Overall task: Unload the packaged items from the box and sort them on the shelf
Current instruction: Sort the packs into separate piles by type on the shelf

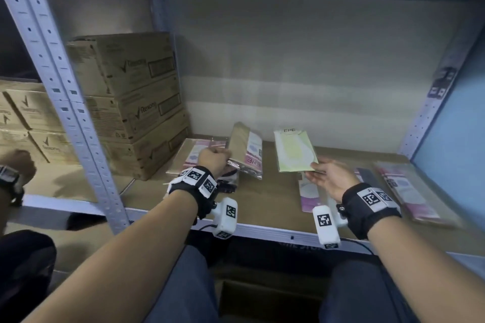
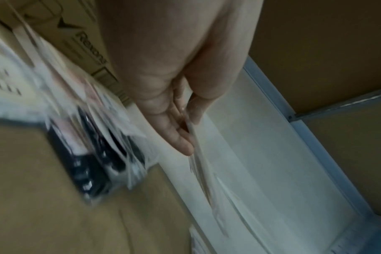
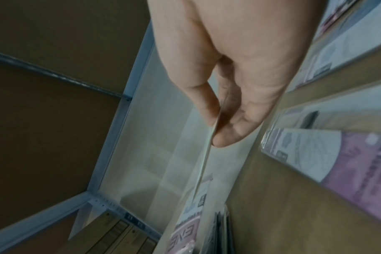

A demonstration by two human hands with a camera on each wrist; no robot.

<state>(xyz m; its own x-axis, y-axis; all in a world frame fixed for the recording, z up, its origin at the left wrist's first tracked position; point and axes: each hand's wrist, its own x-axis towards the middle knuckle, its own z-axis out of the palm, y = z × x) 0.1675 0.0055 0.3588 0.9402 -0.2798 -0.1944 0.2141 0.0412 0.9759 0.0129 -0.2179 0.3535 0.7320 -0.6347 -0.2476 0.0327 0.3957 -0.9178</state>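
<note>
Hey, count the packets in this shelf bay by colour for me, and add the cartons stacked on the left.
Green packet: 1, in the right hand
Pink-printed packets: 4, one in the left hand
Packets with dark contents: 2
Stacked cartons: 3
Total: 10, though overlapping packets may hide more.

Head cam: above, looking forward-down into shelf point(image 1: 275, 207), both wrists in frame. Wrist cams: tight along each palm toward shelf back wall. All three share shelf board ahead of the grips.
</note>
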